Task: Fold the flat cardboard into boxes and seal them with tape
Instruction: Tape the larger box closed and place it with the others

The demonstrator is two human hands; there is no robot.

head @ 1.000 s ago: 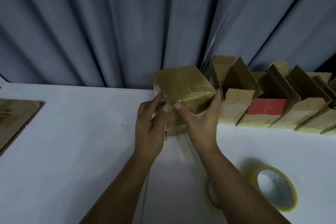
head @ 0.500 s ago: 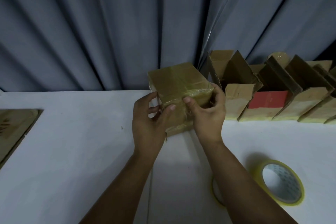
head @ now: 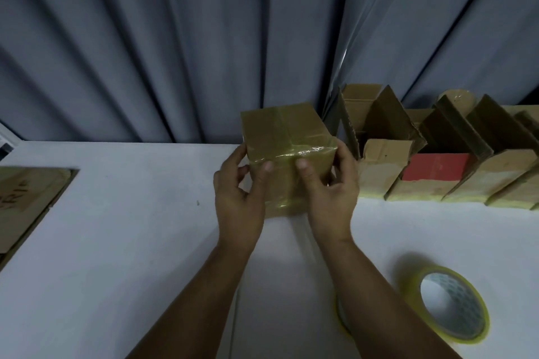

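Note:
A closed brown cardboard box (head: 280, 131) with shiny tape over its top and front stands on the white table (head: 122, 242), at the centre back. My left hand (head: 237, 201) grips its left side, thumb pressed on the front face. My right hand (head: 329, 195) grips its right side, thumb on the front face beside the left thumb. A roll of yellowish tape (head: 449, 304) lies flat on the table at the lower right. Part of a second tape roll (head: 339, 315) shows beside my right forearm, mostly hidden.
A row of open cardboard boxes (head: 385, 172) with flaps up lines the back right, one with a red face (head: 434, 166). Flat cardboard (head: 26, 198) lies at the table's left edge. Grey curtains (head: 175, 38) hang behind the table.
The box has turned a little between my hands so its front squares towards me. My thumbs have moved closer together on its front face. The view has shifted slightly.

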